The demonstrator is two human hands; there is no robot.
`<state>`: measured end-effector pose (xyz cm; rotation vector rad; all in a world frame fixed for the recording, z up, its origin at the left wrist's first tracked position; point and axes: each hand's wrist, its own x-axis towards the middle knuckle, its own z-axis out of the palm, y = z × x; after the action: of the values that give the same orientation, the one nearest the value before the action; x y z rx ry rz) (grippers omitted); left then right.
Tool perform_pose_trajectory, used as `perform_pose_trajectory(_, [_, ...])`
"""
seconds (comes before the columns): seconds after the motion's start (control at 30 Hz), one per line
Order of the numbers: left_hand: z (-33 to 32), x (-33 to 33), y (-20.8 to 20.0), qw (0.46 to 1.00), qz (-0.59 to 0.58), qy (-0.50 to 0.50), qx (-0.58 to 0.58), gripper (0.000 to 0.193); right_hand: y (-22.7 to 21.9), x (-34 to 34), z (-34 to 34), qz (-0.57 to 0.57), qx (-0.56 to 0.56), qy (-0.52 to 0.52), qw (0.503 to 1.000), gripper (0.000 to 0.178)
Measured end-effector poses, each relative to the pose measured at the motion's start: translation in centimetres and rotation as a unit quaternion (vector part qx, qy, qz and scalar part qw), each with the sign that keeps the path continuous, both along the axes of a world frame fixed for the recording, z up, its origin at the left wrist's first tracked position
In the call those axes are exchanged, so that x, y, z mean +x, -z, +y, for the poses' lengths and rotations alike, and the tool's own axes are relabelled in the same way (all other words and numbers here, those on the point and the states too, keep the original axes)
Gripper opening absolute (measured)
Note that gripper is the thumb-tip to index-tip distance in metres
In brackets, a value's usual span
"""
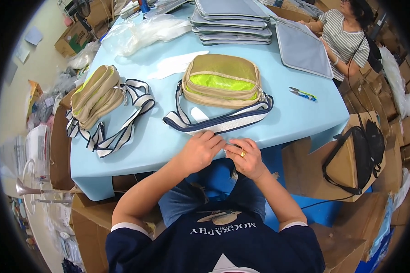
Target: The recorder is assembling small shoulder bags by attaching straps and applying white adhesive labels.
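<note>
On the near side of a rounded tan-and-lime fabric shoulder bag [223, 82], past its strap, both bare hands meet close to the table edge. Left hand [202, 148]: fingers curled and bunched, just at the near edge of the bag's navy-and-white striped webbing strap [232, 122]; cannot tell if they touch it. Right hand [245, 157], gold ring [243, 154] on one finger: fingers bent, gap narrow, tips almost meeting the left ones. Small dark sliver shows between the two sets of fingertips; too small to identify, grip on it cannot be told. Bag lies beyond the fingers, apart from them, on a pale blue tabletop [287, 118], strap looped toward the hands.

Writing: one tiny pale line on the bag's lime pocket, hard to read; larger white print, upside down in this view, on the navy T-shirt [187, 245], on the wearer's side of the bag.

Left of the bag: second tan-and-lime bag [93, 95], tilted, with a similar strap. Beyond the bag: stack of flat grey panels [231, 22]. Right of the bag: small snips [305, 93], blue and yellow-green handles. Farther right and beyond: another person in a striped top [346, 41].
</note>
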<state>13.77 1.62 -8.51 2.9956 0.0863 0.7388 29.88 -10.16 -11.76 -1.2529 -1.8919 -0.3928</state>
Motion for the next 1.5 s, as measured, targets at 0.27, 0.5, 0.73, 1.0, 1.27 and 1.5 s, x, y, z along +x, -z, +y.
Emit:
perform_pose_trajectory(0.27, [-1.8,-0.6,0.3,0.996,-0.019,-0.059,-0.065,0.036,0.6,0.1,0.4,0.073,-0.003,-0.01,0.997,0.015])
perform_pose_trajectory(0.5, [1.3,-1.5,-0.3,0.96,-0.187,-0.1,-0.185,0.028,-1.2,-0.6,1.4,0.072,-0.024,0.025,0.997,0.013])
perform_pose_trajectory(0.73, [6.6,2.4,-2.5,0.878,0.061,-0.424,-0.213,0.035,-2.0,-1.9,2.6,0.118,-0.061,0.074,0.988,0.012])
perform_pose_trajectory(1.0, [7.6,2.1,-1.7,0.887,0.061,-0.383,-0.252,0.025,-1.3,-2.3,3.7,0.16,-0.049,0.063,0.984,0.012])
perform_pose_trajectory(1.27, [5.9,4.6,-2.2,0.867,-0.012,-0.273,-0.416,0.019,-1.8,-2.4,5.4,0.279,-0.078,0.12,0.95,0.008])
perform_pose_trajectory(1.5, [2.3,6.7,-0.9,0.841,-0.133,-0.228,-0.472,0.015,-1.5,-1.5,4.8,0.419,-0.179,0.138,0.88,0.01])
